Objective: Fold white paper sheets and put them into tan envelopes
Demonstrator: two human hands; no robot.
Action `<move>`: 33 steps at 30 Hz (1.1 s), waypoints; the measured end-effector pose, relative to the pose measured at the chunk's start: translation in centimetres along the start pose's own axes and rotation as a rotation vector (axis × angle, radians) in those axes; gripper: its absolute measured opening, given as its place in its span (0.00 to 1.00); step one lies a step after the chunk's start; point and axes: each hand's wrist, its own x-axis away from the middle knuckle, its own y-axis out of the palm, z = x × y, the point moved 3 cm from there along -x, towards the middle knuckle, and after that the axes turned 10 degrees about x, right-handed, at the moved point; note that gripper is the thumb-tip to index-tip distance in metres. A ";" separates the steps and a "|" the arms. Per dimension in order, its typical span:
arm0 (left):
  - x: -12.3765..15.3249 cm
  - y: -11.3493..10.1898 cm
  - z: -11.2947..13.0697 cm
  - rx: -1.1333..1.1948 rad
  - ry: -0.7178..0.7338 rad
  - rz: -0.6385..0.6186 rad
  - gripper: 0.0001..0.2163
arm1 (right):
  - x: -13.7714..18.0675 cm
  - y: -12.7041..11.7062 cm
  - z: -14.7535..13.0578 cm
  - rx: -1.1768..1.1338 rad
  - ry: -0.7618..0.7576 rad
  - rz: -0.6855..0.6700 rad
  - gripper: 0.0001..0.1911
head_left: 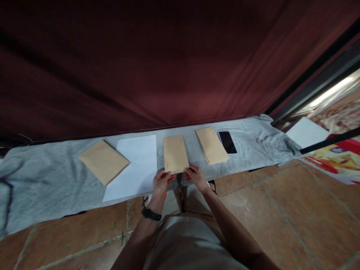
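Note:
A brown paper envelope (176, 153) lies in front of me at the middle of the cloth-covered bench. My left hand (162, 182) pinches its near left corner, and my right hand (196, 177) pinches the near right corner. To the left, sheets of white paper (135, 168) lie on the cloth, partly under a larger brown envelope (103, 162) set at an angle. On the right is a fanned stack of brown envelopes (213, 146), its right side next to a dark-screened phone (228, 142).
Grey cloth (50, 183) covers the long narrow bench and bunches up at its right end. Behind it hangs a dark red curtain (168, 75). A metal frame (317, 82) and a red and yellow printed package (337, 157) are at the right, above the tiled floor (253, 210).

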 end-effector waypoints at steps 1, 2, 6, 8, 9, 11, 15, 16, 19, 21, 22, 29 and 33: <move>-0.1 0.0 -0.1 0.000 0.000 -0.011 0.14 | 0.0 -0.2 0.1 0.004 -0.001 0.001 0.20; -0.1 0.0 -0.1 -0.003 -0.003 -0.021 0.14 | 0.0 -0.4 0.2 0.007 -0.001 0.002 0.20; -0.1 0.0 -0.4 -0.049 0.005 -0.035 0.15 | 0.1 -1.1 0.4 0.027 -0.006 0.015 0.19; 0.0 0.0 -0.4 -0.078 0.015 -0.036 0.15 | 0.1 -1.3 0.4 0.068 -0.016 0.026 0.18; 0.1 0.0 -0.4 -0.091 0.024 -0.036 0.15 | 0.1 -1.4 0.4 0.091 -0.022 0.032 0.18; 0.1 0.1 -0.2 -0.121 0.044 -0.036 0.15 | 0.1 -1.4 0.3 0.125 -0.030 0.037 0.17; 0.2 -0.1 0.3 -0.164 0.078 -0.039 0.14 | 0.1 -1.3 -0.1 0.163 -0.046 0.039 0.15; 0.2 -0.2 0.4 -0.169 0.085 -0.037 0.14 | 0.1 -1.2 -0.1 0.173 -0.049 0.038 0.15; 0.2 -0.5 0.5 -0.180 0.102 -0.024 0.13 | 0.2 -1.1 -0.4 0.264 -0.069 0.040 0.13; 0.2 -0.6 0.4 -0.190 0.100 -0.017 0.12 | 0.3 -1.1 -0.5 0.338 -0.081 0.044 0.13; 0.2 -0.6 0.3 -0.194 0.096 -0.014 0.12 | 0.3 -1.1 -0.6 0.361 -0.083 0.046 0.13; -0.5 -0.3 -0.1 -0.226 0.065 0.001 0.11 | 0.7 -1.9 -1.4 0.775 -0.185 0.161 0.11; -0.9 -0.2 -0.1 -0.256 0.049 -0.007 0.11 | 1.5 -1.9 -1.7 1.050 -0.241 0.229 0.10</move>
